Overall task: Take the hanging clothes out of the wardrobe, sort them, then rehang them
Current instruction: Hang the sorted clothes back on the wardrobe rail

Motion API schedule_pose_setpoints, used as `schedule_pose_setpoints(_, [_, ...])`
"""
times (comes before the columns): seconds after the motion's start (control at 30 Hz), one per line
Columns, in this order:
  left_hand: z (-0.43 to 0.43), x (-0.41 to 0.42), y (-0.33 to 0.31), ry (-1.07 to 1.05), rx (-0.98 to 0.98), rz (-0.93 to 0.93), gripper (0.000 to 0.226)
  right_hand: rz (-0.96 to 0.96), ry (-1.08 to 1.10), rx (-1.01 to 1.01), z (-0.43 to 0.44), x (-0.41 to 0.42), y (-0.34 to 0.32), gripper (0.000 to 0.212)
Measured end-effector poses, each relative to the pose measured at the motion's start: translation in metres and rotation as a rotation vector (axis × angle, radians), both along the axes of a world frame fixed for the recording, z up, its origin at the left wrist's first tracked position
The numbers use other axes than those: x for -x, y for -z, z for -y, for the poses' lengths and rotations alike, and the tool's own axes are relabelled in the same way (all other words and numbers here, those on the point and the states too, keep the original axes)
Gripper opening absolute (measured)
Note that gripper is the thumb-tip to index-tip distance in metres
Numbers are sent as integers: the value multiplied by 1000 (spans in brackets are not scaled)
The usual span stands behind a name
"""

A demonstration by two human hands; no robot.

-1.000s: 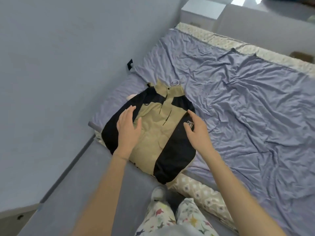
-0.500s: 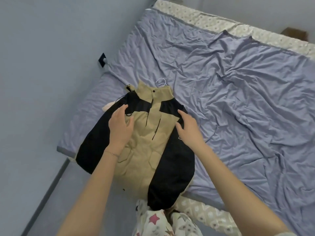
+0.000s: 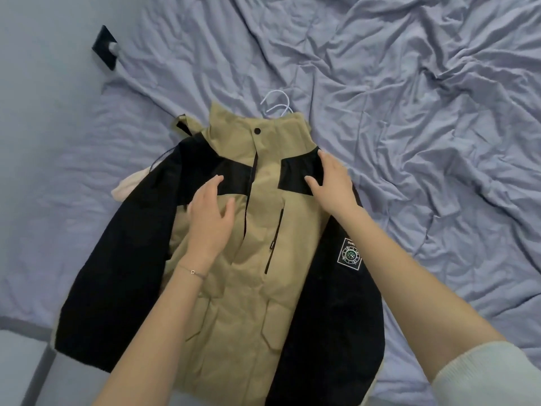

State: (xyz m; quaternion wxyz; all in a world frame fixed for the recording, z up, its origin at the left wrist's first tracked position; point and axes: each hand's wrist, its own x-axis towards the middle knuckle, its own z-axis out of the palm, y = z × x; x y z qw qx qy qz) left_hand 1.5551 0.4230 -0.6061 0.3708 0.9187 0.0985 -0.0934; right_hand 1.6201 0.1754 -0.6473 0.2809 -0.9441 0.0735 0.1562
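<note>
From my head camera, the tan-and-black jacket (image 3: pixel 234 288) lies face up, centre and lower frame, on the wrinkled lilac bedsheet (image 3: pixel 424 127). Its white hanger hook (image 3: pixel 275 105) pokes out above the collar. My left hand (image 3: pixel 209 218) rests flat on the chest with fingers straight. My right hand (image 3: pixel 330 183), fingers likewise extended, presses the black shoulder panel. A black wall socket (image 3: pixel 104 51) sits upper left.

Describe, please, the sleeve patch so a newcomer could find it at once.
On the crumpled lilac bedsheet lies a tan-and-black jacket. Its black sleeve by the right forearm bears the patch: a white-edged square with a green emblem, the only badge.
</note>
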Motion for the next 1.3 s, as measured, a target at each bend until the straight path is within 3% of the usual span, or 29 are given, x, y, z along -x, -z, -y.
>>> schedule_pose_setpoints(0.13, [10, 1, 20, 11, 41, -5, 48, -20, -20, 66, 6, -17, 26, 69])
schedule_pose_setpoints(0.27, [21, 1, 22, 15, 79, -1, 47, -42, 27, 125, 7, -26, 30, 51])
schedule_pose_setpoints(0.47, [47, -1, -2, 25, 166, 11, 43, 18, 105, -192, 8, -8, -12, 30])
schedule_pose_setpoints(0.6, [77, -10, -30, -92, 297, -42, 46, 108, 96, -409, -1, 16, -51, 15])
schedule_pose_setpoints(0.77, [98, -26, -51, -292, 483, -73, 16, -149, 10, -605, -2, 39, -79, 27])
schedule_pose_setpoints(0.97, [96, -22, -47, -456, 360, -60, 33, -335, -57, -871, -1, 56, -82, 39])
schedule_pose_setpoints(1.03, [94, -18, -44, -521, 347, -18, 28, -318, -35, -837, 3, 56, -77, 28])
schedule_pose_setpoints(1.17, [90, -6, -38, -588, 383, 23, 22, -30, 193, -484, 12, 44, -50, 16])
schedule_pose_setpoints(1.3, [87, 8, -30, -554, 384, 9, 13, -88, 107, -357, 19, 26, -13, 40])
